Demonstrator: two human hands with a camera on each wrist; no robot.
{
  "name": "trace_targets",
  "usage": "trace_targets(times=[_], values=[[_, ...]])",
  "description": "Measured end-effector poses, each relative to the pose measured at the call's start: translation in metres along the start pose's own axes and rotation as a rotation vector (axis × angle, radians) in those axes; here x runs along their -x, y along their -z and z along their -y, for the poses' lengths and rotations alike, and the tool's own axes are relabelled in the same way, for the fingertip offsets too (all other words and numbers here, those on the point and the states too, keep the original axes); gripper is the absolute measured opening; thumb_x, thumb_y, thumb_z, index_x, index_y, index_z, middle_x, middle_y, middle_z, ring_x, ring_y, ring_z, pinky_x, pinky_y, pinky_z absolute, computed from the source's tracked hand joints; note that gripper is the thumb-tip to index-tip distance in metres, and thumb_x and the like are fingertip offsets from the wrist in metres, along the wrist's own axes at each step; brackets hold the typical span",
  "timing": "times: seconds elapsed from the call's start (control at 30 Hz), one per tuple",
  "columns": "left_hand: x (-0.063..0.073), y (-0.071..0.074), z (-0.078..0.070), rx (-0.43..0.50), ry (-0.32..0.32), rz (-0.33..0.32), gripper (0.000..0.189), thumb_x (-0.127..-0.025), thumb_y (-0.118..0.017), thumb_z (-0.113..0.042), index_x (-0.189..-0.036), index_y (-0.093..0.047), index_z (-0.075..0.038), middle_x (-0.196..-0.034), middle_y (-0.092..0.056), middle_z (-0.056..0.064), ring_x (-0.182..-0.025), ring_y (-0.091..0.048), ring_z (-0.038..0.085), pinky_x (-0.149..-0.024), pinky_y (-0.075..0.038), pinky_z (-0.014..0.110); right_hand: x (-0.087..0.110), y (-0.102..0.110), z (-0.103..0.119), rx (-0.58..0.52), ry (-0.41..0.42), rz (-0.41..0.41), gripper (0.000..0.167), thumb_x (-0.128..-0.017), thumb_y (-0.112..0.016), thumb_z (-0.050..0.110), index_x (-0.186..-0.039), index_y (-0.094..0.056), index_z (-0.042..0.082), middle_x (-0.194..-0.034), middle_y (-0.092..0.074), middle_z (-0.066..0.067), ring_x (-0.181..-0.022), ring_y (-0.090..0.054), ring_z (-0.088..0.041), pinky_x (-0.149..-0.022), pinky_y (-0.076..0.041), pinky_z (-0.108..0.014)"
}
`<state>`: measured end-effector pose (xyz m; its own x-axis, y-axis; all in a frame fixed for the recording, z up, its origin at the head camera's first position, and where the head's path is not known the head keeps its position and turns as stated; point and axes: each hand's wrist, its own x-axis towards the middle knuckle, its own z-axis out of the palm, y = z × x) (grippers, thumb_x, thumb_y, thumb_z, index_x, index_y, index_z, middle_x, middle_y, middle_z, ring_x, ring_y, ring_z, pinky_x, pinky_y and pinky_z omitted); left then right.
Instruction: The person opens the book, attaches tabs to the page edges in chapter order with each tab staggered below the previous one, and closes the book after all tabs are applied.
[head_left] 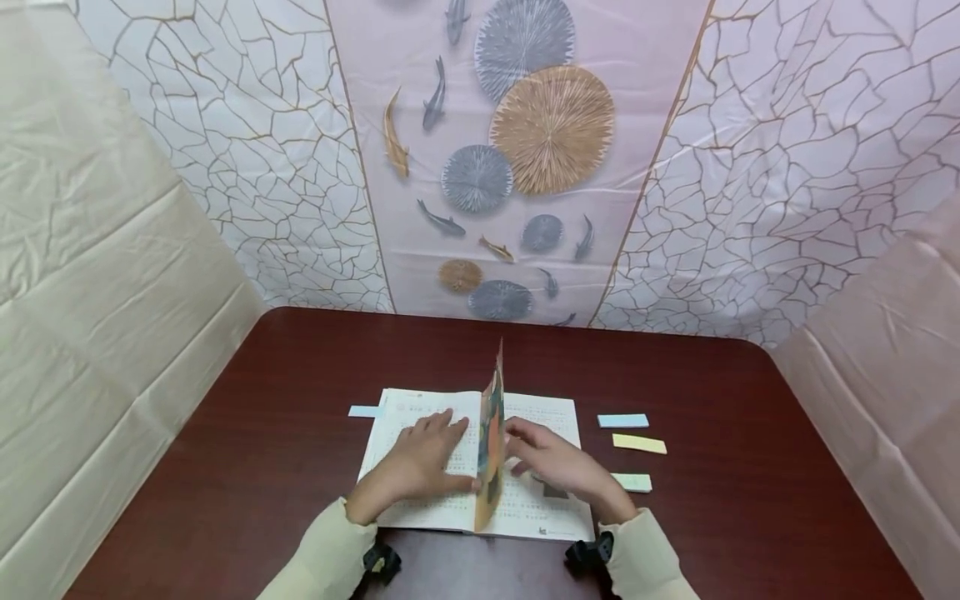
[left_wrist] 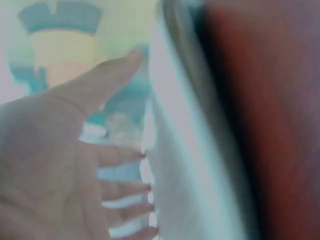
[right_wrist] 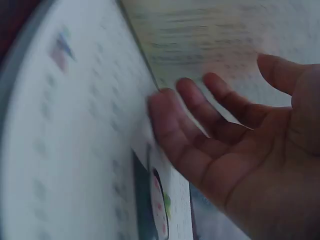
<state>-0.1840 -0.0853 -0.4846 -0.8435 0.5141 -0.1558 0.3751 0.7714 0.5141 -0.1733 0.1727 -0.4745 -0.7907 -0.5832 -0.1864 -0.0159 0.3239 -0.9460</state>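
Note:
An open book [head_left: 543,408] with printed text lies on the table. One colourfully illustrated page [head_left: 492,450] stands upright along its middle. Across the left half my left hand [head_left: 423,458] rests with fingers spread, its thumb reaching the foot of the standing page. My right hand [head_left: 555,462] is on the other side of that page, over the right half. In the right wrist view the right hand's fingers [right_wrist: 197,107] are loosely bent, fingertips close to the paper, with nothing pinched between them. A pale blue strip [head_left: 364,411] sticks out from the book's left edge.
To the right of the book lie a blue strip [head_left: 622,421], a yellow strip [head_left: 639,443] and a green strip [head_left: 632,482]; the right forearm passes near the green one. The dark red table [head_left: 750,500] ends at a patterned cloth backdrop [head_left: 480,250].

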Motion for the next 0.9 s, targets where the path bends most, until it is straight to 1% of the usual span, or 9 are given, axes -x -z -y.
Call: trace_targets(times=[0.1,0.2,0.27,0.33,0.47,0.57,0.63,0.77,0.9], values=[[0.002,0.022,0.020,0.272,-0.054,-0.039,0.062,-0.101,-0.071,-0.041,-0.150,-0.057,-0.004,-0.155,-0.053,0.021,-0.143,-0.050,0.043,-0.114,-0.042,0.062,-0.006,-0.014,0.003,0.121,0.050,-0.009,0.040,-0.115,-0.046,0.032,-0.147,-0.054,0.008,-0.143,-0.059,-0.011,-0.126,-0.061,-0.030,-0.096,-0.055,-0.046],[0.012,0.048,0.043,0.542,-0.076,-0.023,0.049,-0.107,-0.064,-0.029,-0.146,-0.060,-0.001,-0.145,-0.063,0.018,-0.133,-0.061,0.036,-0.109,-0.050,0.052,-0.008,-0.026,0.005,0.219,0.094,-0.006,0.041,-0.113,-0.051,0.031,-0.150,-0.052,0.011,-0.148,-0.055,-0.009,-0.132,-0.057,-0.029,-0.101,-0.052,-0.045],[0.022,0.065,0.056,0.650,-0.059,0.029,0.050,-0.108,-0.062,-0.029,-0.147,-0.057,0.003,-0.141,-0.066,0.019,-0.126,-0.067,0.033,-0.104,-0.055,0.048,-0.008,-0.031,0.006,0.263,0.114,-0.002,0.044,-0.112,-0.053,0.033,-0.151,-0.051,0.012,-0.149,-0.053,-0.009,-0.134,-0.054,-0.030,-0.104,-0.050,-0.047],[0.031,0.078,0.064,0.691,-0.033,0.091,0.053,-0.108,-0.062,-0.030,-0.145,-0.057,0.008,-0.135,-0.069,0.021,-0.119,-0.070,0.032,-0.097,-0.059,0.044,-0.008,-0.035,0.007,0.315,0.137,-0.006,0.046,-0.111,-0.055,0.035,-0.151,-0.051,0.012,-0.149,-0.052,-0.008,-0.137,-0.052,-0.029,-0.108,-0.047,-0.050],[0.044,0.095,0.067,0.629,0.044,0.164,0.046,-0.107,-0.063,-0.037,-0.120,-0.072,0.007,-0.107,-0.078,0.017,-0.097,-0.076,0.028,-0.082,-0.063,0.039,-0.005,-0.038,0.007,0.400,0.158,-0.020,0.048,-0.110,-0.056,0.036,-0.151,-0.051,0.011,-0.152,-0.050,-0.008,-0.141,-0.048,-0.029,-0.113,-0.043,-0.055],[0.047,0.098,0.060,0.533,0.096,0.174,0.043,-0.104,-0.067,-0.042,-0.091,-0.079,-0.002,-0.081,-0.077,0.008,-0.076,-0.073,0.021,-0.069,-0.060,0.034,-0.004,-0.040,0.008,0.449,0.149,-0.026,0.048,-0.110,-0.058,0.036,-0.151,-0.052,0.012,-0.153,-0.049,-0.007,-0.143,-0.046,-0.027,-0.114,-0.042,-0.055],[0.048,0.097,0.056,0.496,0.108,0.171,0.040,-0.101,-0.071,-0.038,-0.079,-0.077,-0.006,-0.069,-0.072,0.003,-0.065,-0.068,0.016,-0.062,-0.057,0.031,-0.004,-0.041,0.007,0.475,0.138,-0.026,0.048,-0.109,-0.059,0.036,-0.151,-0.053,0.012,-0.153,-0.049,-0.006,-0.143,-0.045,-0.026,-0.115,-0.041,-0.054],[0.049,0.093,0.051,0.435,0.132,0.153,0.035,-0.097,-0.077,-0.023,-0.067,-0.071,-0.006,-0.055,-0.062,-0.002,-0.053,-0.059,0.010,-0.054,-0.045,0.025,-0.004,-0.044,0.008,0.532,0.125,-0.019,0.048,-0.108,-0.061,0.035,-0.151,-0.054,0.014,-0.155,-0.048,-0.004,-0.145,-0.043,-0.026,-0.116,-0.040,-0.053],[0.049,0.087,0.052,0.360,0.216,0.135,0.037,-0.094,-0.079,-0.016,-0.061,-0.066,-0.006,-0.052,-0.060,-0.002,-0.049,-0.058,0.010,-0.051,-0.039,0.023,-0.006,-0.045,0.011,0.596,0.123,-0.012,0.048,-0.108,-0.063,0.031,-0.150,-0.055,0.012,-0.156,-0.049,-0.005,-0.146,-0.044,-0.027,-0.117,-0.040,-0.052]])
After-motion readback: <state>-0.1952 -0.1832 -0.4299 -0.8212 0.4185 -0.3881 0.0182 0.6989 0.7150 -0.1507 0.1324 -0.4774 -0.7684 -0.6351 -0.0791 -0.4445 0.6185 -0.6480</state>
